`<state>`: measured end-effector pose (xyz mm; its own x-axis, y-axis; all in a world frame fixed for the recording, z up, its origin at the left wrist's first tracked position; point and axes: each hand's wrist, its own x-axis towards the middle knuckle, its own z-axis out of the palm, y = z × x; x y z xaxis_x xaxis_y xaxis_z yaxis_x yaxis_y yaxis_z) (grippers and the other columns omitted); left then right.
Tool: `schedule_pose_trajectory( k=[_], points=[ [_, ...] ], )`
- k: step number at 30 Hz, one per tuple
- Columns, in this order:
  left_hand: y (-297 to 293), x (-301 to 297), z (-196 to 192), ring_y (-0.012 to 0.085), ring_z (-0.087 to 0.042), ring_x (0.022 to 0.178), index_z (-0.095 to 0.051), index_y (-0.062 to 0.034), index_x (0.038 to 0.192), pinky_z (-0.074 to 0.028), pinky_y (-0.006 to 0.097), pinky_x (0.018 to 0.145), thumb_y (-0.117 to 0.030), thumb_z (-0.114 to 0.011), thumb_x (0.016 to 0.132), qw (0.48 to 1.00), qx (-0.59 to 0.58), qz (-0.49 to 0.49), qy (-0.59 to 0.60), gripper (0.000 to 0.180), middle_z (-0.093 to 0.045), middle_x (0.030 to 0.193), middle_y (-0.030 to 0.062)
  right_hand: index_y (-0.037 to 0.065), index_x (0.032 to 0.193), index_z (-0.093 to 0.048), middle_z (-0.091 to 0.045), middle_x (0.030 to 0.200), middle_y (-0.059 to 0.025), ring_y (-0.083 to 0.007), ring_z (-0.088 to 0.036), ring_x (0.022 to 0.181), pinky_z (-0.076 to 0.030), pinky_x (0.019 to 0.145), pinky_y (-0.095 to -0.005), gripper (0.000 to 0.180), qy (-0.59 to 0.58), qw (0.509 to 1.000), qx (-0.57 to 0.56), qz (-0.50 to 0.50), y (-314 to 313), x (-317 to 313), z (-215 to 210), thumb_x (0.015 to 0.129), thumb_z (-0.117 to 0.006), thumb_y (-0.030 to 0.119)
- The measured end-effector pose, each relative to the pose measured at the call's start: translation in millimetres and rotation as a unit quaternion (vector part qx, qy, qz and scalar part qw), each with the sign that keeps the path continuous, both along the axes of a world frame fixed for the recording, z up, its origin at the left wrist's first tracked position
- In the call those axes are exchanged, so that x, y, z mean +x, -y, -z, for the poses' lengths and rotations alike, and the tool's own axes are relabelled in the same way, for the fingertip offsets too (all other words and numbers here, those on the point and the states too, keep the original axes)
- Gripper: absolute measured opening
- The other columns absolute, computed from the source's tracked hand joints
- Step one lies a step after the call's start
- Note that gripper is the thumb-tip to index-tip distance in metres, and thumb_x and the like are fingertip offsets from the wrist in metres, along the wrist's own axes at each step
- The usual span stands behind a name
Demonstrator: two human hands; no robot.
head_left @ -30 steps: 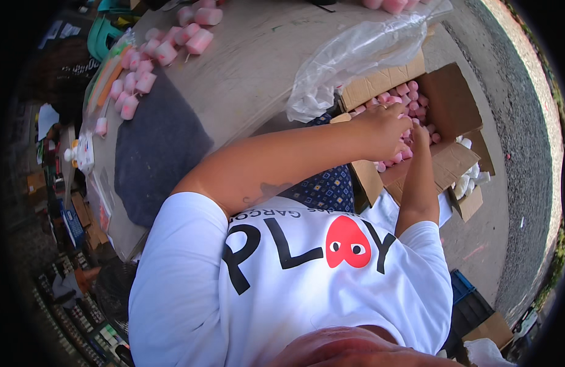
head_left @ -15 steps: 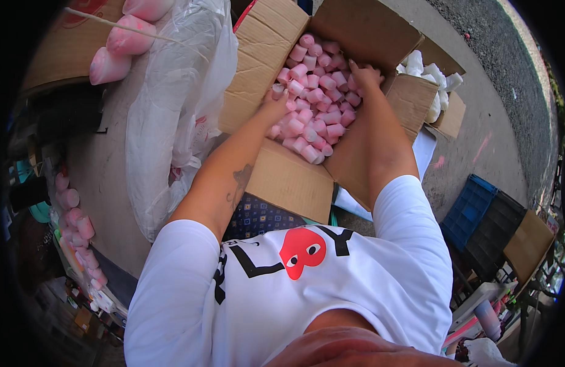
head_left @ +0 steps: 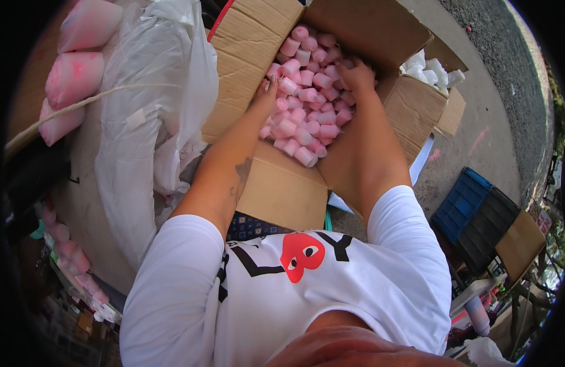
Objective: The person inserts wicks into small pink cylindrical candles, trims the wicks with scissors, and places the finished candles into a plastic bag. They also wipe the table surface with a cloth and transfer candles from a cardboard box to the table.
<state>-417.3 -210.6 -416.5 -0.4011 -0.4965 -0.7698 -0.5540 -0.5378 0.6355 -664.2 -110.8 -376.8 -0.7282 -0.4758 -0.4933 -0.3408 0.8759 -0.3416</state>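
far left: pink bags (head_left: 74, 64), soft, squashy, stacked at table (head_left: 80, 208) edge; thin cord across. more small pink pieces lower left, blurred.

next right: clear plastic sheet (head_left: 151, 122), crinkled, glossy, draped over table side.

centre: box (head_left: 276, 189), brown corrugated card, flaps folded out, matte, creased at corners. filled w/ rolls (head_left: 307, 104), short pink cylinders, paler end faces, heaped loose, no order.

change vs. half a sec ago: view closer on box, both arms a bit deeper in; vs. a sec ago: table top w/ scattered pink pieces gone from upper view, box now central. read as: work shifted from table to box contents, hands now sorting or gathering inside.

left hand (head_left: 265, 98): at near-left edge of heap, against inner box wall, fingers pushed down among rolls; tips buried, so grasp vs. flat press cannot tell. forearm w/ dark mark, bare.

right hand (head_left: 358, 76): on far-right of heap, fingers curled down over rolls, palm on top; whether any roll actually gripped cannot tell.

right of box: second, smaller card box (head_left: 445, 110) w/ white rolls (head_left: 432, 68), same cylinder shape. ground: grey, rough, gravelly strip at far edge.

lower right: blue crate (head_left: 463, 202), rigid ribbed plastic, beside darker crate; brown board behind.

bottom: white tee (head_left: 282, 306), black letters, red heart shape.
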Motion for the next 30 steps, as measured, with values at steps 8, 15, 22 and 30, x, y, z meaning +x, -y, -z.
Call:
schedule_pose_trajectory(
  k=[8,15,22,30],
  points=[
    [-4.8,-2.8,-5.6,0.0263,-0.037,0.126,-0.028,-0.0157,0.144,-0.031,0.049,0.102,-0.069,-0.041,0.088,0.999,0.042,0.001,-0.026,0.078,-0.038,0.139,0.0092,0.011,0.127,-0.054,-0.063,0.112,-0.0148,-0.0245,-0.061,0.101,-0.049,0.086,-0.0359,0.068,0.268,0.937,-0.16,0.158,6.0,10.3,6.2,0.069,-0.078,0.039],
    [-5.4,-4.1,-34.1,0.0382,-0.053,0.106,-0.027,-0.0284,0.142,-0.043,0.055,0.079,-0.086,-0.039,0.074,0.981,0.19,0.029,0.01,0.09,-0.039,0.137,0.0137,0.013,0.129,-0.05,-0.055,0.12,-0.0084,-0.0244,-0.053,0.108,-0.052,0.078,-0.0446,0.062,0.413,0.865,-0.223,0.177,4.8,50.5,11.6,0.074,-0.076,0.029],
    [-6.9,-0.6,-27.8,0.0483,-0.049,0.112,-0.021,-0.0188,0.146,-0.04,0.065,0.084,-0.086,-0.036,0.074,0.964,0.261,-0.009,-0.047,0.1,-0.036,0.14,0.0219,0.02,0.129,-0.044,-0.052,0.121,-0.0046,-0.0235,-0.05,0.11,-0.047,0.084,-0.0547,0.061,0.557,0.763,-0.231,0.234,-16.4,45.8,10.4,0.075,-0.073,0.026],
    [-12.1,-6.6,-59.2,0.0416,-0.041,0.125,-0.021,-0.0235,0.147,-0.037,0.062,0.092,-0.084,-0.042,0.075,0.976,0.212,0.001,-0.039,0.096,-0.031,0.147,0.0162,0.011,0.124,-0.053,-0.06,0.111,-0.0068,-0.0184,-0.053,0.102,-0.045,0.086,-0.036,0.062,0.477,0.843,-0.223,0.108,-1.5,80.5,-6.4,0.075,-0.076,0.042]
  ],
)
